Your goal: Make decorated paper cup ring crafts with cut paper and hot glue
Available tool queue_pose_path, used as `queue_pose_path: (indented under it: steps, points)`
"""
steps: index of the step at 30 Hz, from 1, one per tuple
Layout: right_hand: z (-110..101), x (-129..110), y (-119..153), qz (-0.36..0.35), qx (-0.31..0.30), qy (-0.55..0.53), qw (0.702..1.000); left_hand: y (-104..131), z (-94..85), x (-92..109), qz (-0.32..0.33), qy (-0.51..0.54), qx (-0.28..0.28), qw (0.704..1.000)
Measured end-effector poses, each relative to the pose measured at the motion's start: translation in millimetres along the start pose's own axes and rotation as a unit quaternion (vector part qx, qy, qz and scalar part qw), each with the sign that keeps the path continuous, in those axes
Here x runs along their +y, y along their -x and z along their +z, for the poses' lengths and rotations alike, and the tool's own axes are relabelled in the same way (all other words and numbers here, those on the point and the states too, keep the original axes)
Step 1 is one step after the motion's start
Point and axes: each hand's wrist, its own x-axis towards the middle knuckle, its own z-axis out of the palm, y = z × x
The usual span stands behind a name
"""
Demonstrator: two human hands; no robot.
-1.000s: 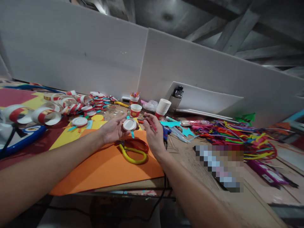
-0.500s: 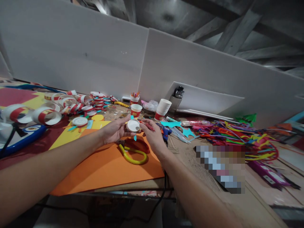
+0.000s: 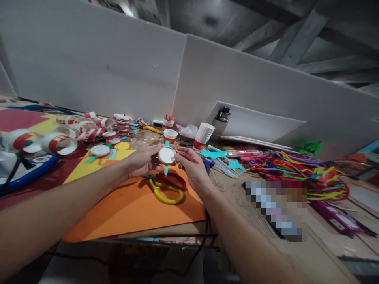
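A round white disc (image 3: 167, 155), cut from a paper cup bottom, has teal paper tabs at its top and bottom. My left hand (image 3: 142, 161) grips its left edge, and my right hand (image 3: 189, 163) pinches the right edge while also holding a red pen (image 3: 189, 157). Both hands are above an orange sheet (image 3: 133, 213). Scissors with a yellow and red handle (image 3: 167, 195) lie on the sheet, just below the disc. Left of my left hand, another disc with teal and orange tabs (image 3: 100, 151) rests on yellow paper.
Cut cup rings (image 3: 59, 142) spread over the left. Behind the hands stand a paper cup (image 3: 170, 137), a cup stack (image 3: 203, 135) and a bottle (image 3: 220, 125). Colourful pipe cleaners (image 3: 275, 165), teal scraps (image 3: 213, 154) and a blue glue gun (image 3: 208, 163) lie right.
The held disc has turned slightly, so its white face shows more fully and its tabs stand nearly vertical. The red pen has tilted a little with my right hand.
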Motion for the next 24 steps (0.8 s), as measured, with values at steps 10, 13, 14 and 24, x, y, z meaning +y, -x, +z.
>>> queue_pose_path:
  steps: [10,13,14,24]
  points:
    - [-1,-4,6,-0.200,0.029,0.172,0.964,-3,-2.6,-7,0.053,-0.063,-0.009,0.997]
    - [0,-5,10,-0.233,0.045,0.250,0.939,-4,-3.5,-10,0.068,-0.076,-0.026,0.994]
    - [0,-5,10,-0.245,0.049,0.276,0.928,-4,-3.9,-11,0.067,-0.083,-0.033,0.994]
    - [-5,-3,10,-0.280,0.055,0.355,0.890,2,-2.8,-12,0.079,-0.130,-0.089,0.984]
